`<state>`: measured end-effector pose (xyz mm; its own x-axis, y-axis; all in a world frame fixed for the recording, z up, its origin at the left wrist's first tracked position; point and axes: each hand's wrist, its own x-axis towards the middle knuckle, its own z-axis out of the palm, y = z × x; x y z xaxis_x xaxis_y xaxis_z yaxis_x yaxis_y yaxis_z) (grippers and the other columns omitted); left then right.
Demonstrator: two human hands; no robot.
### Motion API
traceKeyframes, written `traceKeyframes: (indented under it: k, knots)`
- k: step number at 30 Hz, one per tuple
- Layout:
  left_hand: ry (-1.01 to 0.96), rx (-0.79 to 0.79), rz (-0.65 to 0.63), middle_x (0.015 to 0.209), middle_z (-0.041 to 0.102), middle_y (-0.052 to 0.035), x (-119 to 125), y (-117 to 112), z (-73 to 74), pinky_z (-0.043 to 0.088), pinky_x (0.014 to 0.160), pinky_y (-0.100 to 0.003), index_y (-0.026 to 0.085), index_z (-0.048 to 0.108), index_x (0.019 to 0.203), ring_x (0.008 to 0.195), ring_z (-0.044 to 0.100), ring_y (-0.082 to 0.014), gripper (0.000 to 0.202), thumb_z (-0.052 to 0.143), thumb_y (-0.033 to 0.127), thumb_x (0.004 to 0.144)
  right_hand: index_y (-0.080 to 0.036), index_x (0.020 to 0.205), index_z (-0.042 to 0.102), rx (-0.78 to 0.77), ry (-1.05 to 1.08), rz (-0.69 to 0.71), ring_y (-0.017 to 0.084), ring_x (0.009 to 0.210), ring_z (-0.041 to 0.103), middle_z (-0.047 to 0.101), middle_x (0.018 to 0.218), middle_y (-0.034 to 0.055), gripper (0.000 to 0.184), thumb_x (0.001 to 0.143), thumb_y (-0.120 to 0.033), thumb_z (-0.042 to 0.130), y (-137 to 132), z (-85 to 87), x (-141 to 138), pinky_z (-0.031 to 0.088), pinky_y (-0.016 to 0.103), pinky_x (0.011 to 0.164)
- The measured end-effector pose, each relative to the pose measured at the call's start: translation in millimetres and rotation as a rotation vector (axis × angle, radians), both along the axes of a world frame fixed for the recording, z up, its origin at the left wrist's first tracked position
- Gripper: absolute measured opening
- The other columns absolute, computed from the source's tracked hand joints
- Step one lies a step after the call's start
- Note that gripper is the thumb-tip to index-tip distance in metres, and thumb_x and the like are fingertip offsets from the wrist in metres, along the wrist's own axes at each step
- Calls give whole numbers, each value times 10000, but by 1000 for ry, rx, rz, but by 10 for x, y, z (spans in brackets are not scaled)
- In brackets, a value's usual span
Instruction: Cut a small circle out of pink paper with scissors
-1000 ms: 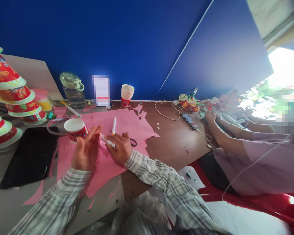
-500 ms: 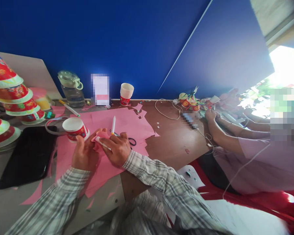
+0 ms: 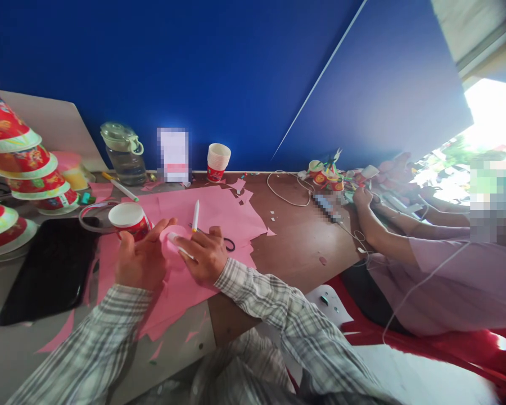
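The pink paper piece (image 3: 170,236) is held just above the pink sheet (image 3: 227,216), between both hands. The left hand (image 3: 140,263) pinches its 9 o'clock edge. The right hand (image 3: 203,256) is closed around a white stick (image 3: 177,247), tip on the piece (probably glue or a marker; cannot tell which). Step in hand: working the stick across the piece. The next move calls for a steady pinch and light pressure. A paper cup (image 3: 129,219) stands at 10 o'clock, a pen (image 3: 196,216) at 1 o'clock and scissors (image 3: 228,244) at 3 o'clock.
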<state>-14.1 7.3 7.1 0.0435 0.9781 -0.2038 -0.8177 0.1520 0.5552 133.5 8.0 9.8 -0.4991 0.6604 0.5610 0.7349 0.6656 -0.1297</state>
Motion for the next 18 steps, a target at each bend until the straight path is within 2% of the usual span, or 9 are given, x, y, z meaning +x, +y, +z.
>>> traceKeyframes:
  k: [3, 5, 9, 18]
  knots:
    - [25, -37, 30, 1207, 483, -220, 5, -7, 1, 312, 935, -431, 32, 554, 1083, 1173, 371, -313, 742, 336, 628, 700, -286, 1211, 469, 53, -29, 81, 91, 643, 566, 603, 697, -35, 309, 904, -262, 440, -37, 4, -17, 278, 317, 759]
    - [34, -37, 36, 1170, 508, -229, 46, -22, 9, 309, 934, -452, 28, 557, 1077, 1166, 378, -320, 725, 353, 615, 703, -277, 1210, 471, 49, -38, 79, 93, 665, 575, 609, 716, -29, 313, 898, -258, 450, -45, 0, -30, 281, 316, 768]
    - [55, -18, 52, 1150, 527, -217, 113, -44, 17, 314, 922, -481, 58, 594, 1025, 1159, 385, -325, 665, 383, 598, 702, -283, 1172, 497, 10, -42, 15, 101, 671, 571, 616, 728, -26, 284, 891, -302, 462, -31, -19, -49, 279, 314, 753]
    - [128, 35, 82, 1241, 474, -169, 124, -78, -19, 302, 944, -423, 101, 576, 1085, 1176, 372, -287, 611, 382, 559, 731, -261, 1112, 539, -98, 23, -28, 111, 685, 586, 664, 781, -12, 249, 887, -343, 470, -14, -57, -52, 268, 308, 741]
